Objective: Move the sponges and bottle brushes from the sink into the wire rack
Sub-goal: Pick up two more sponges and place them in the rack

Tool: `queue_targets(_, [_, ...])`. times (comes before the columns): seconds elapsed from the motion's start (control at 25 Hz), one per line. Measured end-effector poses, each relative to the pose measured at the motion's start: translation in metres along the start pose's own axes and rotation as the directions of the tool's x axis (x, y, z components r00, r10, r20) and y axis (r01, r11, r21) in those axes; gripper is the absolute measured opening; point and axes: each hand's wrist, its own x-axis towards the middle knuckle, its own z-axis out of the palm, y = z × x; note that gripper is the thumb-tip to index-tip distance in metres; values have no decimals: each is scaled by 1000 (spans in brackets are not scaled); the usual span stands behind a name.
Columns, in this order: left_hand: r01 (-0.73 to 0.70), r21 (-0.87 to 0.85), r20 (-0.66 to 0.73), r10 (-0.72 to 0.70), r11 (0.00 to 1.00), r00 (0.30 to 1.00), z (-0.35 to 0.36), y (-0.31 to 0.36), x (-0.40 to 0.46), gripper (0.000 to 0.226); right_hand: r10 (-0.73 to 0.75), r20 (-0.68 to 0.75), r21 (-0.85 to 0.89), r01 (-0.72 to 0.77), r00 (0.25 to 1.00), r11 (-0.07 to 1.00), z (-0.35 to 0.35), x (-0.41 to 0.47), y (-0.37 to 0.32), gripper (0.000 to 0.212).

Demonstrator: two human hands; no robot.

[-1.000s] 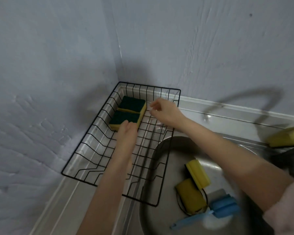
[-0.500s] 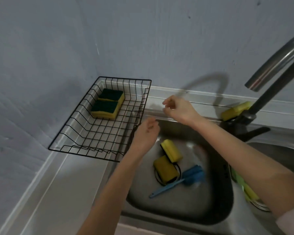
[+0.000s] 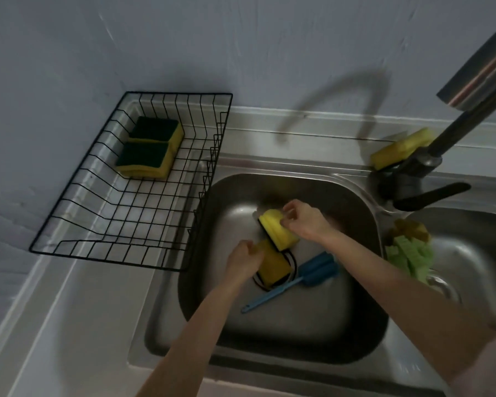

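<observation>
Two yellow sponges lie in the left sink basin [image 3: 341, 310] over the drain. My right hand [image 3: 304, 222] grips the upper yellow sponge [image 3: 275, 230] at its far end. My left hand [image 3: 244, 256] closes on the lower yellow sponge [image 3: 272, 267]. A blue bottle brush [image 3: 298, 279] lies just right of them on the basin floor, handle pointing toward me. The black wire rack [image 3: 121, 247] sits left of the sink and holds two green-topped yellow sponges [image 3: 149, 147] at its far end.
A faucet [image 3: 430, 156] rises at the right with a yellow sponge [image 3: 401, 147] behind its base. The right basin [image 3: 476, 262] holds a green cloth-like item [image 3: 410, 253]. Walls close off the left and back. Steel counter lies in front of the rack.
Both hands left the rack, crossed right and dropped into the left basin, each closing on a yellow sponge. The camera view swung right and down toward the sink.
</observation>
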Motion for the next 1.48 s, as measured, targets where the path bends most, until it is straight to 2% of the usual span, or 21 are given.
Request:
queue_targets(0.16, [109,14,65,-109,994,992,13,-20,29,35,96,64,-90,-90,993,992,31,22,22,49])
queue_targets(0.28, [182,18,108,-183,983,977,24,-36,49,43,150,100,-123,-137,984,983,49,33,32,58])
queue_targets(0.44, [247,-9,142,-243,969,959,35,-48,62,44,164,44,-152,-155,986,976,64,39,36,67])
queue_targets(0.6, [241,-31,91,-237,970,967,39,-51,70,38,135,-14,-227,-134,991,965,73,42,43,73])
queue_targets(0.68, [225,-73,97,-218,972,971,40,-50,70,35,142,-13,-193,-141,990,971,74,43,45,69])
queue_targets(0.84, [248,-233,159,-215,940,964,43,-46,67,43,203,8,-20,-202,979,979,71,40,47,58])
queue_targets(1.04, [215,-427,75,-202,879,977,35,-34,54,46,227,-55,145,-217,972,965,56,28,45,59])
queue_targets(1.24, [81,-564,-36,-123,822,992,21,-13,31,35,205,-203,272,-147,957,951,25,4,26,56])
queue_targets(1.36, [-35,-629,-27,22,776,999,12,3,7,28,175,-266,334,-79,948,939,8,-13,15,56])
queue_targets(1.48, [-146,-723,-8,203,675,979,0,20,-23,12,89,-361,347,45,928,937,-3,-33,2,55])
